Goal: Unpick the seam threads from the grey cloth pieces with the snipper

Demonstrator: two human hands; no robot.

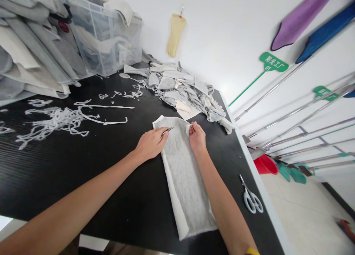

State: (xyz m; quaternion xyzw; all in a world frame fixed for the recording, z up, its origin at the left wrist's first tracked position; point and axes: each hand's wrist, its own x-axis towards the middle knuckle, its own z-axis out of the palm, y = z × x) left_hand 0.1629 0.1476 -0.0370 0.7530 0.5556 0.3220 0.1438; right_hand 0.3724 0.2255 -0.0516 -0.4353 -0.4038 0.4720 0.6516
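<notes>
A light grey piece of knit fabric [184, 173] lies lengthwise in front of me on the black table [119, 196], its left edge folded over to a paler side. My left hand [151, 142] rests at its upper left edge, closed around a small pointed metal tool [169, 129]. The tip points right, over the cloth; the fingers cover the rest, so its exact kind is unclear. At the upper right corner, my right hand [198, 136] pinches the fabric's edge between fingers and thumb. A pair of scissors [252, 199] with pale handles lies right of the forearm.
Loose white yarn scraps [59, 120] lie on the left. A heap of grey and white fabric pieces [180, 85] sits along the wall. Behind, a clear plastic bin [111, 37] overflows with cloth. Past the table's right edge stand mop poles and a red bucket [264, 164].
</notes>
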